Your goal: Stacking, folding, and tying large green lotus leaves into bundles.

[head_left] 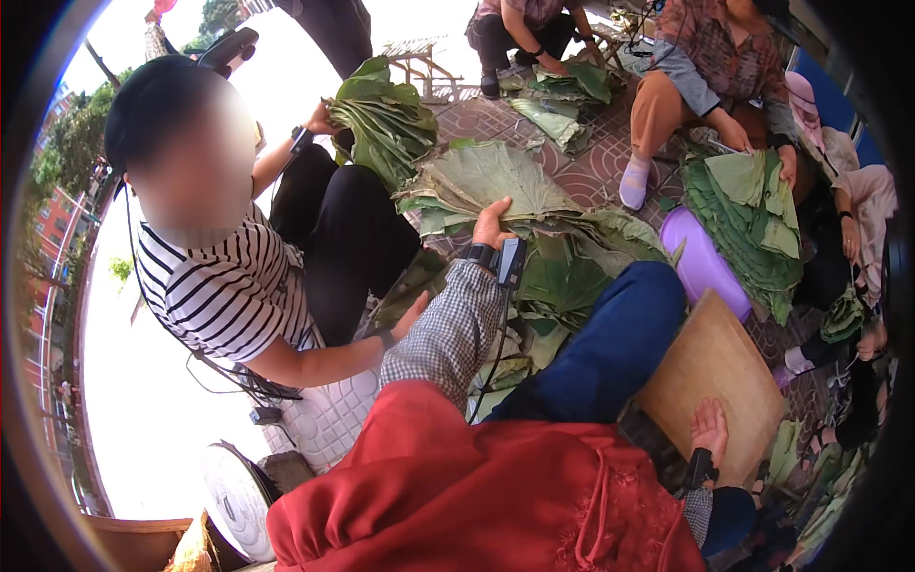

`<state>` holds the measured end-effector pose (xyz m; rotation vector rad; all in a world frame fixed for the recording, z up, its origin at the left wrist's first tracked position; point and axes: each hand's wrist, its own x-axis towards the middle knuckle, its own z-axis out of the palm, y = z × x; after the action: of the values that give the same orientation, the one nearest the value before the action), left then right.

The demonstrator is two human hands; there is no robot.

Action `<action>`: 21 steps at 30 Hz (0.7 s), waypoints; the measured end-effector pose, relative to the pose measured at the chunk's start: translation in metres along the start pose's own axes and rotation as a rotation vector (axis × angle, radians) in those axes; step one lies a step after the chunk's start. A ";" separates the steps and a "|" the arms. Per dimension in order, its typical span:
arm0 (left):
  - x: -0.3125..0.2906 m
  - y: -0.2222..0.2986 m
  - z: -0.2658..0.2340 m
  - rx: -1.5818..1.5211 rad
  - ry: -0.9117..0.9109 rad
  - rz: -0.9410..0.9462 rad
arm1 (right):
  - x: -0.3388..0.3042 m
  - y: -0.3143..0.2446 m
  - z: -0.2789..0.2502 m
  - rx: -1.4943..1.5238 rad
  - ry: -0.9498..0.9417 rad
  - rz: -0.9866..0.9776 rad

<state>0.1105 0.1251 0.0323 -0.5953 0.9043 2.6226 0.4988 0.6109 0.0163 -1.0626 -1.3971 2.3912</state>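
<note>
The left hand (492,225) gripped a stack of large leaves (524,186); the right hand (708,431) was open by a tan board (720,367); a purple basin (703,259) stood beyond.

Reddish patterned paving (472,122) bears green leaf piles (553,124) and, seemingly, a purple basin (701,253).

Harsh daylight, white glare at left, bent, black-rimmed fisheye edges.

Greyish green and tan on leaves (510,181) in grip | grey-white check on sleeve (448,319) behind grip | lilac on basin (701,255) rightward
</note>
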 end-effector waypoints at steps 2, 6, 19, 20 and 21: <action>0.005 -0.004 -0.006 -0.016 -0.038 0.012 | 0.002 0.001 -0.001 -0.011 0.006 0.002; 0.008 -0.006 -0.009 0.048 0.077 0.074 | 0.005 0.002 -0.003 -0.029 0.022 -0.001; 0.036 -0.007 -0.013 0.012 0.045 0.043 | 0.005 -0.004 -0.003 -0.022 -0.014 -0.014; 0.036 -0.009 -0.014 -0.007 0.055 0.047 | 0.005 -0.004 -0.004 -0.043 -0.024 -0.005; 0.036 -0.010 -0.014 -0.026 0.063 0.051 | 0.005 -0.004 -0.004 -0.068 -0.029 0.003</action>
<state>0.0873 0.1291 -0.0005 -0.6737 0.9163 2.6788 0.4965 0.6183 0.0159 -1.0513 -1.4974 2.3861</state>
